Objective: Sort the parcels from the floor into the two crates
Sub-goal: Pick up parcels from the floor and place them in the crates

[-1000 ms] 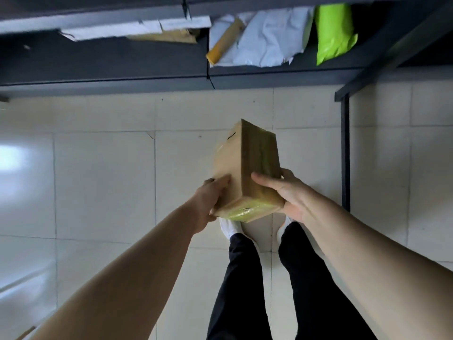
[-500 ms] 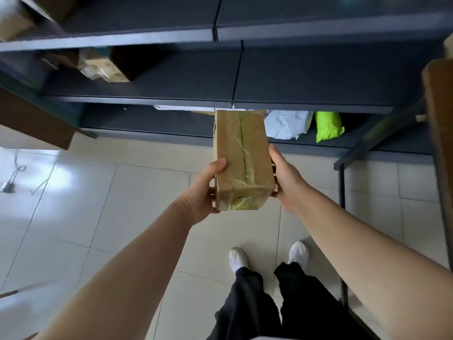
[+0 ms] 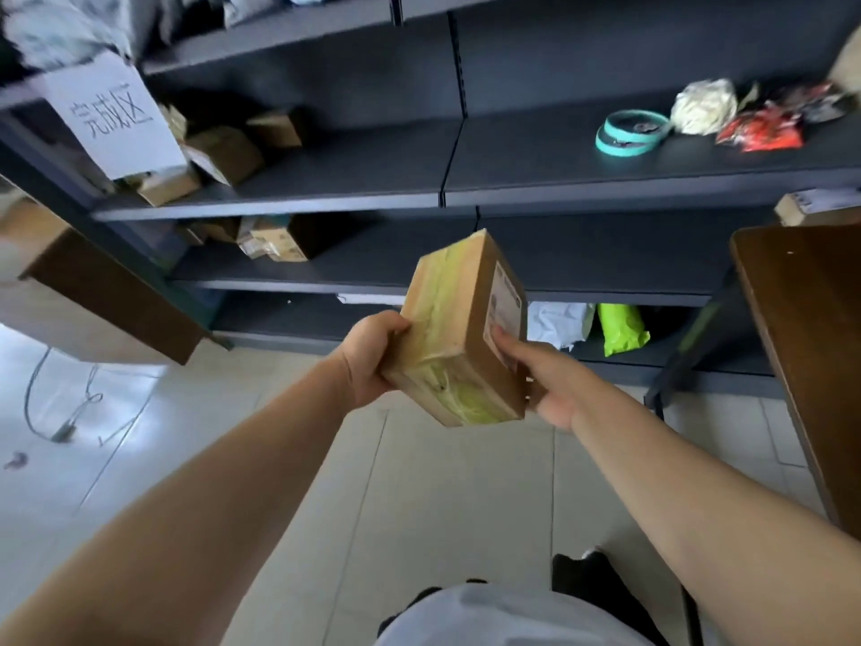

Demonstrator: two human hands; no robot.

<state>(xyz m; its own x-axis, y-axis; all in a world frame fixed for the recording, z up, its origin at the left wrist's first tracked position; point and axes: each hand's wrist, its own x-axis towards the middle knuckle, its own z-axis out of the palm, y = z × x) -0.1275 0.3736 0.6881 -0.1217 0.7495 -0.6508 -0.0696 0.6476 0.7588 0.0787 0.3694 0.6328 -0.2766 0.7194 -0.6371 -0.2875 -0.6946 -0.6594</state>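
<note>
A brown cardboard parcel (image 3: 459,333), wrapped in yellowish tape and bearing a white label on its right face, is held tilted in the air before the shelves. My left hand (image 3: 372,359) grips its left side with fingers curled round the lower edge. My right hand (image 3: 540,380) holds the right side, its thumb pressed on the label. No crate is in view.
Dark metal shelving (image 3: 442,198) fills the background. Several cardboard boxes (image 3: 223,151) lie at its left, beside a white paper sign (image 3: 112,114). A teal ring (image 3: 631,132) and wrapped packets sit upper right. White and green bags (image 3: 619,328) lie on the bottom shelf. A brown tabletop (image 3: 810,347) juts in at right.
The view has lifted from the floor to the upper shelves. The parcel has risen with both hands and has rolled so that its labelled side faces right.
</note>
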